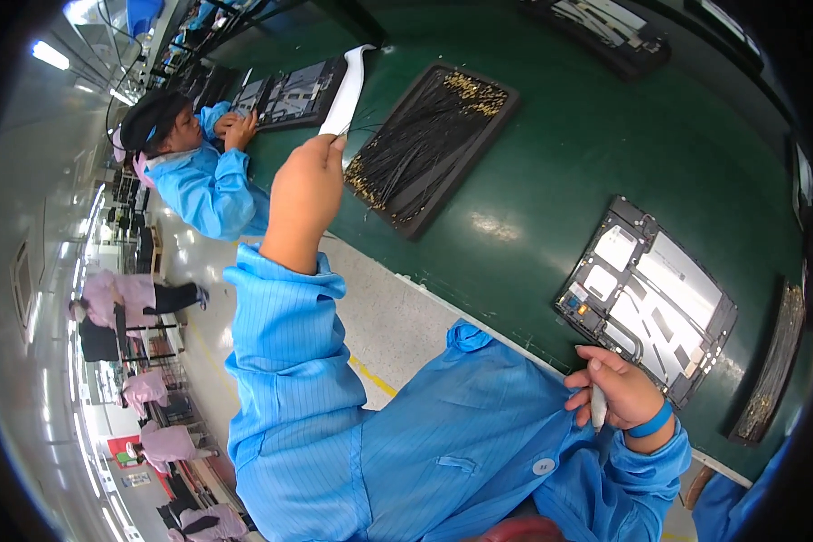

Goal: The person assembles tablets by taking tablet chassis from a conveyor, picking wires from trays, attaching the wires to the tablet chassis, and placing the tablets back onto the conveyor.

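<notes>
My left hand [305, 194] is stretched out to the near-left corner of a dark tray [427, 214]. Its fingers are pinched on a thin black cable. Many such black cables [415, 144] with gold-coloured ends lie heaped in the tray. By the table's near edge, my right hand [625, 393] is closed around a short whitish stick-like tool [598, 406], whose exact kind I cannot make out. Just beyond that hand lies an opened flat electronic device [646, 298], with a black frame and bright silver-white panels.
A white strip [345, 95] lies left of the tray. Further left, a co-worker in blue [203, 181] handles parts beside another dark device panel [300, 93]. A bundle of thin cables [772, 361] sits at the far right. More parts on a black tray [605, 27] are at the back.
</notes>
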Action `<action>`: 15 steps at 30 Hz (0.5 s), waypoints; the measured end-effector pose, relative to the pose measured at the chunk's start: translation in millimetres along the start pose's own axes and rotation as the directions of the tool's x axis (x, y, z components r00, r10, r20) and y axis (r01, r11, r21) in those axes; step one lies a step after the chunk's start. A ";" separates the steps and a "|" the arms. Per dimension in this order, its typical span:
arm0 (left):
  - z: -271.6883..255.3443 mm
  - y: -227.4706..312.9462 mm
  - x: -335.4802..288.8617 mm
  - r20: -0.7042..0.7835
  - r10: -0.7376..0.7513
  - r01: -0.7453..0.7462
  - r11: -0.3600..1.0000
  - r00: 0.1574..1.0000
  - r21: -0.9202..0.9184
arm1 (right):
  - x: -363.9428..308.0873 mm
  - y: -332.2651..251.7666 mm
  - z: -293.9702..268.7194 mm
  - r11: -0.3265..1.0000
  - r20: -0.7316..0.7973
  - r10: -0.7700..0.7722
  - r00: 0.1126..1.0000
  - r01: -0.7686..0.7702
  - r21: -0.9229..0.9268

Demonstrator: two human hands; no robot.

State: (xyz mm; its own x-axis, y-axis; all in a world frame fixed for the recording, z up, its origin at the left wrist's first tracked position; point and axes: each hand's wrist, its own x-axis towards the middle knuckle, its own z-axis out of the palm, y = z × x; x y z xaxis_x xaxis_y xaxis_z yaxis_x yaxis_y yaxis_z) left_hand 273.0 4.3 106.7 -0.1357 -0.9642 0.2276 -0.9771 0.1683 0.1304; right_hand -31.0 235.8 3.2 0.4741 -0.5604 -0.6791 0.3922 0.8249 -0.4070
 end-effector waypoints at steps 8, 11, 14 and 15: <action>2.9 15.2 3.9 -0.137 0.014 -0.026 0.996 0.990 -0.087 | 2.4 2.6 -2.3 1.000 0.023 -0.017 1.000 0.017 0.001; -18.0 28.9 10.4 -0.173 0.065 -0.076 0.996 0.983 -0.056 | 1.9 3.3 -3.8 1.000 0.027 -0.014 1.000 0.014 0.000; 1.4 22.8 18.6 -0.165 0.085 -0.109 0.984 0.983 -0.139 | -0.2 1.0 -2.3 1.000 0.022 -0.005 1.000 0.005 -0.001; 9.5 28.0 14.5 -0.087 0.014 -0.024 0.993 0.996 -0.116 | -0.6 -0.4 -1.1 1.000 0.018 0.000 1.000 0.000 -0.008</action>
State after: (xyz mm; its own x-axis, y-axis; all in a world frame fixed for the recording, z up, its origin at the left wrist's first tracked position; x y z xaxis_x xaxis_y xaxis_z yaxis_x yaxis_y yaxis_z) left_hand 242.1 -6.9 104.5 -0.1348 -0.9402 0.3128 -0.9479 0.2143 0.2357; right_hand -32.4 235.9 3.1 0.4883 -0.5618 -0.6678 0.3857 0.8254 -0.4124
